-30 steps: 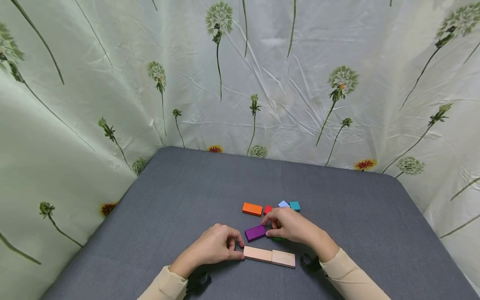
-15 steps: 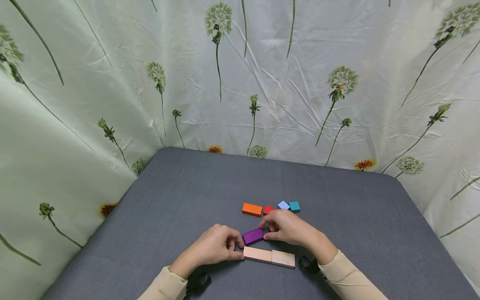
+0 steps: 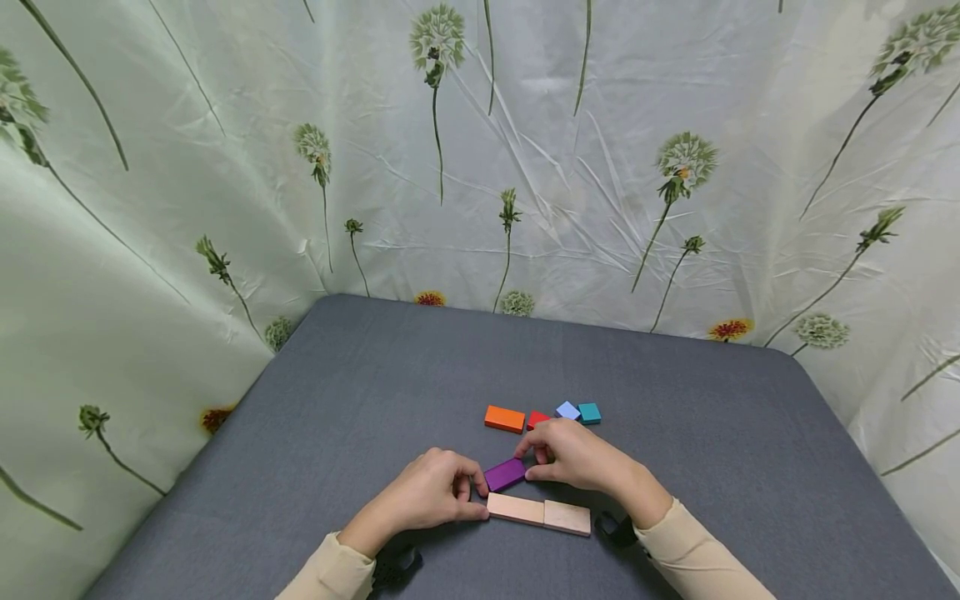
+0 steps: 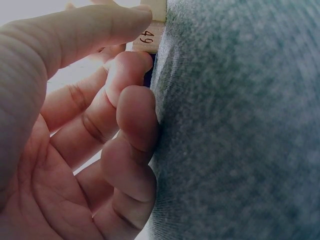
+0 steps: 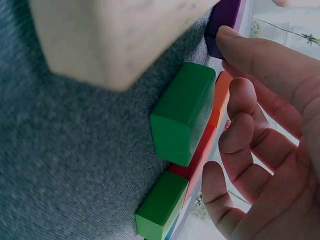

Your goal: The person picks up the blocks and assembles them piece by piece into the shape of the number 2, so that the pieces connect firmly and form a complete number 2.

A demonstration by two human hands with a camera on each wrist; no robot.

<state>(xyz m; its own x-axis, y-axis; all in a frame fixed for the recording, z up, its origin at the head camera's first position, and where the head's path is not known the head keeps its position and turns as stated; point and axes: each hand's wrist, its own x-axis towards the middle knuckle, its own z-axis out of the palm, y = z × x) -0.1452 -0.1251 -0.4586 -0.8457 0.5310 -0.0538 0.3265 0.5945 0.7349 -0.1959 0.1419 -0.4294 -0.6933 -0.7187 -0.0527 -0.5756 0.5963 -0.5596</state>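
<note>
Lying flat on the grey table (image 3: 375, 392), the purple block (image 3: 505, 474) sits between the two hands, just beyond the row of two pale wooden blocks (image 3: 538, 512). Its long axis runs left-near to right-far, slightly skewed against the pale row's axis.

The right hand (image 3: 573, 454) is the nearer one: the block's right end is pinched by thumb and fingertips (image 5: 235, 37), as seen in the right wrist view. Two green blocks (image 5: 182, 112) are hidden under that palm.

The left hand (image 3: 431, 492) is curled; its thumb and fingertips (image 4: 127, 67) are pressed to the left end of the pale row, where "49" is printed. Whether the purple block's left end is also touched cannot be told.

Judgement: the skew between purple block and pale row is the relation to be closed, with control held by the right hand.

Beyond lie orange (image 3: 505, 417), red (image 3: 536, 419), lilac (image 3: 567, 410) and teal (image 3: 589, 412) blocks.
</note>
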